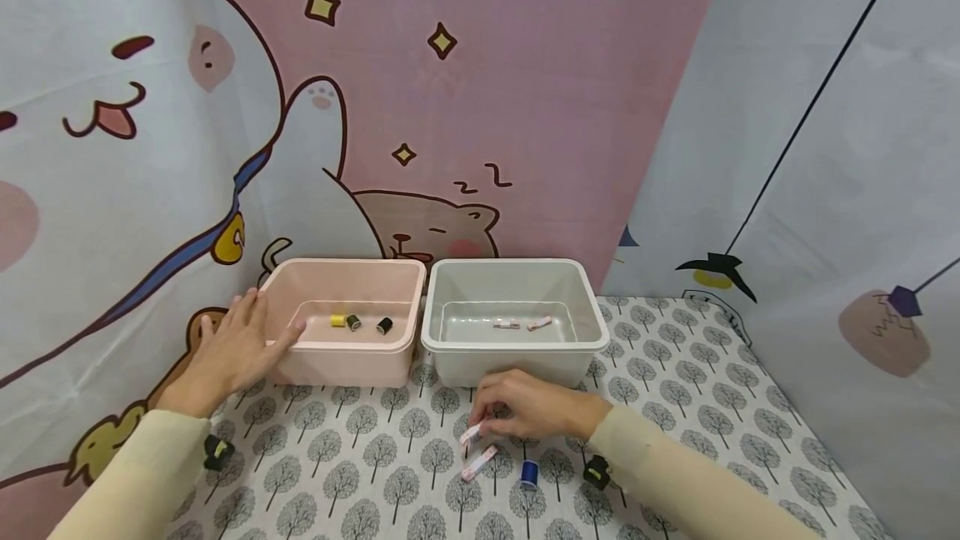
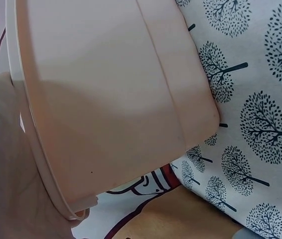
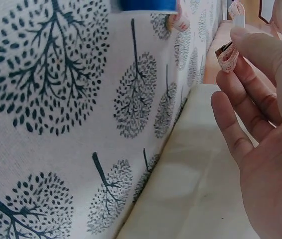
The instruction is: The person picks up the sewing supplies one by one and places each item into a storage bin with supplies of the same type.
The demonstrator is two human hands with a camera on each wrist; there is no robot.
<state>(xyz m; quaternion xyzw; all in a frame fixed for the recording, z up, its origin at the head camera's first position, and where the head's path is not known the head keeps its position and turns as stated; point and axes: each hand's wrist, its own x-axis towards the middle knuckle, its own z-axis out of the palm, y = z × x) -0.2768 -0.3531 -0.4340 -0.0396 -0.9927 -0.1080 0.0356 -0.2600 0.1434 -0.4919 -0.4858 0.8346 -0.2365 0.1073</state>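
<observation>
Cream sleeves (image 1: 675, 465) are stretched over a tree-print cloth (image 1: 712, 390). One folded measuring tape (image 1: 470, 435) is pinched between thumb and fingertips of the right hand (image 1: 521, 402), in front of the grey bin (image 1: 517, 362); the pink bin (image 1: 341, 367) is touched at its rim by the left hand (image 1: 232, 348), fingers extended. Judged light, soft and hardly fragile, the tape is best held at its white band (image 3: 238, 21), so its folds are kept together.

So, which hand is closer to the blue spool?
The right hand, just beyond the blue spool; the left hand is farther off, at the pink bin's left end.
</observation>
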